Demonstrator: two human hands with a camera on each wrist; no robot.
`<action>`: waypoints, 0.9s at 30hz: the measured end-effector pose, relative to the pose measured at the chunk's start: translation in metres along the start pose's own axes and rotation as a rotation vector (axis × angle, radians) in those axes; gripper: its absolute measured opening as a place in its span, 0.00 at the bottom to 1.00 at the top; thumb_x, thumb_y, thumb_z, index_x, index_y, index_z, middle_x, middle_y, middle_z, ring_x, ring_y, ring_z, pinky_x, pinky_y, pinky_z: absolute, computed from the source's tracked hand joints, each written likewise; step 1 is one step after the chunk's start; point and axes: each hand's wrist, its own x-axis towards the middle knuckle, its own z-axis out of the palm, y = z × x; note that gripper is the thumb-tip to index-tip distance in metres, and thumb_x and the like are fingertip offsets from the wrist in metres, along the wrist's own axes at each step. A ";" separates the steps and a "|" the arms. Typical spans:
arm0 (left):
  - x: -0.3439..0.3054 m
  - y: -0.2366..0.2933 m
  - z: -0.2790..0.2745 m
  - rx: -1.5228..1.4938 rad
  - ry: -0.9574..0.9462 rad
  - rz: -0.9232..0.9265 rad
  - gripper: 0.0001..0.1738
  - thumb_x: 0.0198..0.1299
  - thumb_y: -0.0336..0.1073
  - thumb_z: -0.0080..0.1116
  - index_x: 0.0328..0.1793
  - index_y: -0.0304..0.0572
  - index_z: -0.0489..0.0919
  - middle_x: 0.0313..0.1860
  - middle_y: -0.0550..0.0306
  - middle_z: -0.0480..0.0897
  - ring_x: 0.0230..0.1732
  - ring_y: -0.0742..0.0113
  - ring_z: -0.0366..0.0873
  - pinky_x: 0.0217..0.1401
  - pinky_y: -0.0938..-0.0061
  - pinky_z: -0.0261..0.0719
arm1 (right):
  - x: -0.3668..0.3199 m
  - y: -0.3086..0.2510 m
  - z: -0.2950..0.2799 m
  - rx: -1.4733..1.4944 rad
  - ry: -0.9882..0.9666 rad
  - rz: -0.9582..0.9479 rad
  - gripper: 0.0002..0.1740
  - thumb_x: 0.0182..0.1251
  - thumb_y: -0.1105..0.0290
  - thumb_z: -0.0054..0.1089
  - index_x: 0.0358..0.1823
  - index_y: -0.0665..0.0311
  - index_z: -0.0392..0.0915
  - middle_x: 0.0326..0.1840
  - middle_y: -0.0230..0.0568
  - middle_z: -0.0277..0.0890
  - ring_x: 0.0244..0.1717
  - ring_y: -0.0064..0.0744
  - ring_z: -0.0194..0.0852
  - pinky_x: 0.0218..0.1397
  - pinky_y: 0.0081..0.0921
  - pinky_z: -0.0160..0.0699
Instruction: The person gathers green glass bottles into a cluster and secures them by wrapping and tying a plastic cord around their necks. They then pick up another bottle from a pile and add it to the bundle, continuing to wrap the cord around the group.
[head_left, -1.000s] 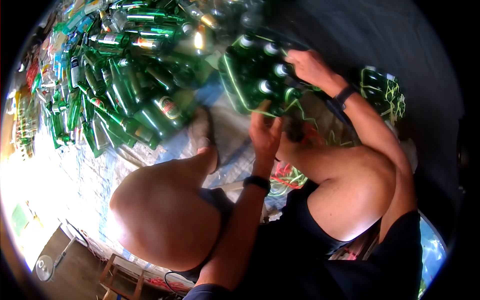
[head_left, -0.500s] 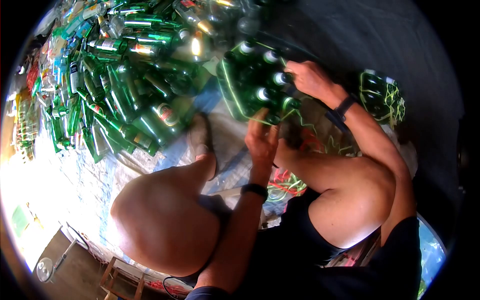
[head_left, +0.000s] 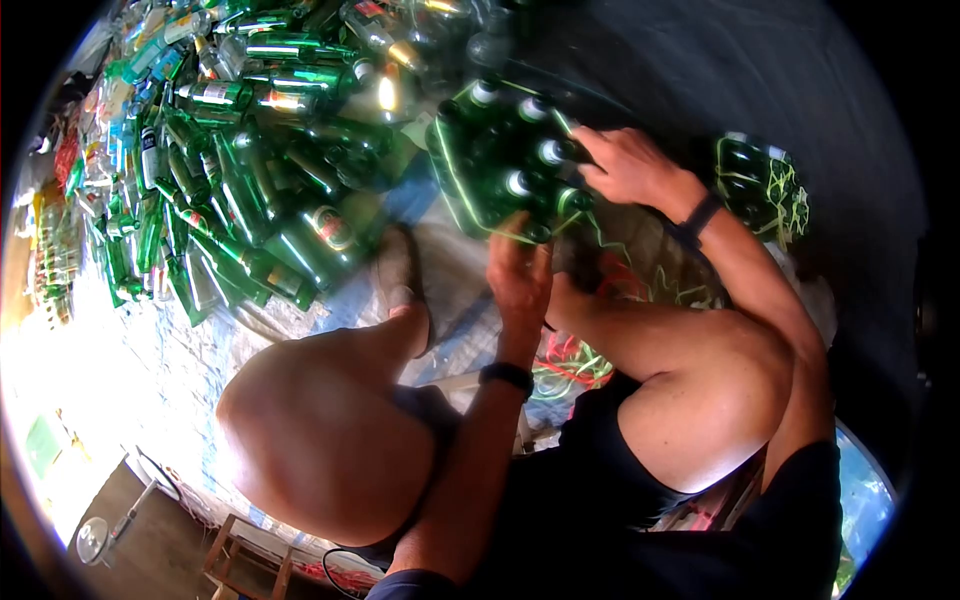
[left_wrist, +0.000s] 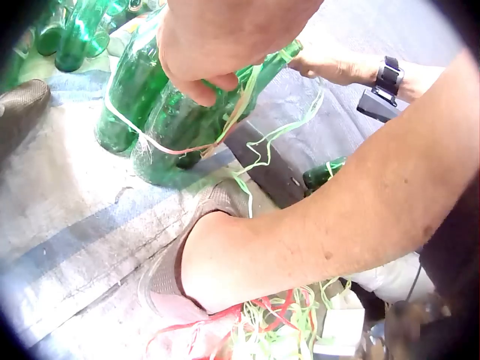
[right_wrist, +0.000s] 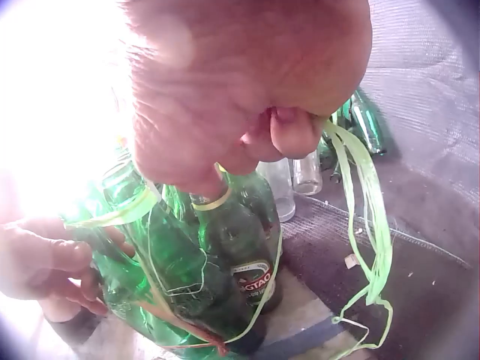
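Several glossy green bottles [head_left: 488, 150] wear pale-green twine [right_wrist: 376, 277] — right hand [head_left: 632, 168] clutching its strands, left hand [head_left: 518, 272] against them, hold unclear.

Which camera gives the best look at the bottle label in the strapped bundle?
The right wrist view: there the bottle label faces the camera, with the letters GTAO legible. The head view looks down on the green bottle bundle, and the left wrist view shows another side; neither shows that label.
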 end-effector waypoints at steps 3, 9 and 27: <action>0.001 0.006 -0.002 -0.039 -0.022 -0.102 0.25 0.63 0.25 0.66 0.67 0.35 0.79 0.60 0.43 0.81 0.56 0.50 0.84 0.54 0.65 0.86 | -0.002 -0.002 -0.005 -0.001 -0.087 -0.014 0.34 0.55 0.67 0.73 0.60 0.72 0.67 0.40 0.61 0.83 0.43 0.64 0.83 0.46 0.53 0.81; 0.001 0.001 0.000 -0.059 -0.023 -0.071 0.24 0.62 0.25 0.67 0.66 0.35 0.80 0.61 0.42 0.81 0.56 0.50 0.84 0.53 0.65 0.86 | -0.003 -0.011 -0.013 -0.014 -0.116 -0.052 0.47 0.48 0.58 0.81 0.62 0.77 0.64 0.40 0.62 0.82 0.44 0.64 0.83 0.47 0.52 0.82; 0.001 0.007 0.001 0.032 0.003 -0.068 0.23 0.65 0.30 0.71 0.66 0.36 0.82 0.60 0.47 0.84 0.52 0.61 0.88 0.47 0.71 0.87 | -0.017 -0.011 0.005 0.150 -0.105 -0.053 0.32 0.53 0.61 0.75 0.50 0.73 0.67 0.22 0.57 0.78 0.30 0.64 0.81 0.34 0.51 0.80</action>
